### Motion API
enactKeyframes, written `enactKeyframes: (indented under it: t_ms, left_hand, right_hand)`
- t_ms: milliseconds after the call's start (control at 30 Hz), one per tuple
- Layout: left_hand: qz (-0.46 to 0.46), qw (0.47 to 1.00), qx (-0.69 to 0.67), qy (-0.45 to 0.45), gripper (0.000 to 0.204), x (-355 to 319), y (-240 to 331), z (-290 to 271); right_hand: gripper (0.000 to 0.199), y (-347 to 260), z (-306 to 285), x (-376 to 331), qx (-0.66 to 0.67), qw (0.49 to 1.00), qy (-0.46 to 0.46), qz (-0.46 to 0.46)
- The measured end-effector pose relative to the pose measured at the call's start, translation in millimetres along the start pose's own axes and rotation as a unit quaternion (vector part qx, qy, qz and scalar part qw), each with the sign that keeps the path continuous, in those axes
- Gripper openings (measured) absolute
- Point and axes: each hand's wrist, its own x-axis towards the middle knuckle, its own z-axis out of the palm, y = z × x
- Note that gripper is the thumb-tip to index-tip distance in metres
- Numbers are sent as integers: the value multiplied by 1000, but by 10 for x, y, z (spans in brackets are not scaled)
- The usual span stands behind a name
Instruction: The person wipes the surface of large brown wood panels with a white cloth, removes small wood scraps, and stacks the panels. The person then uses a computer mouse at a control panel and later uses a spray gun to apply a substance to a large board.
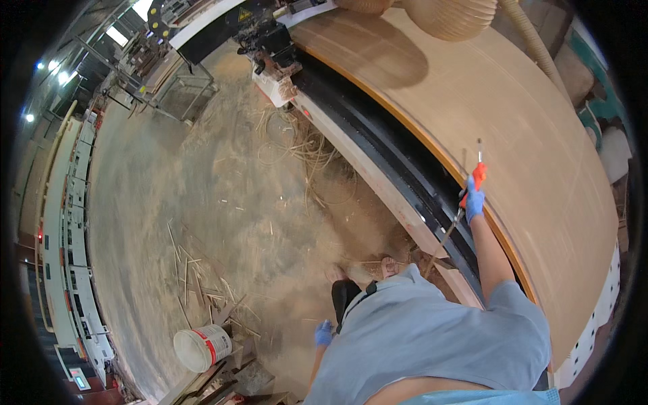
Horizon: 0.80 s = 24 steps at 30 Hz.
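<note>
My right hand (474, 201), in a blue glove, is closed round the handle of an orange-red air blow gun (479, 175). The gun's thin metal nozzle points away from me over a large brown board (540, 182). From the handle a hose (442, 241) runs down across the machine's dark edge. My left hand (324, 333), also gloved in blue, hangs low beside my body above the floor. Its fingers look loose, and nothing shows in them.
A machine head (266, 50) stands at the far end of the black rail (378, 128). Above the board hang ribbed dust hoses (452, 17). Coiled hose (304, 145) and wood strips (202, 283) lie on the dusty floor (223, 169). A white bucket (202, 347) sits at lower left.
</note>
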Motion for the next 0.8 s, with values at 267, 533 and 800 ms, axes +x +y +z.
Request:
enactKeyframes:
  t_ms: [267,533,800]
  left_hand:
    - [-46,992,-115,7,21,1020,796,-737]
    - [-4,999,-25,39,25,1942,1895,-2182]
    - [-10,998,-60,33,30,2467,2682,-1838]
  right_hand:
    - [48,1101,720,-1129,-408,897,-167,4]
    - [44,352,2343,-592,-218,959,-176,41]
    - [46,14,3813,-2,-199,952,-224,61]
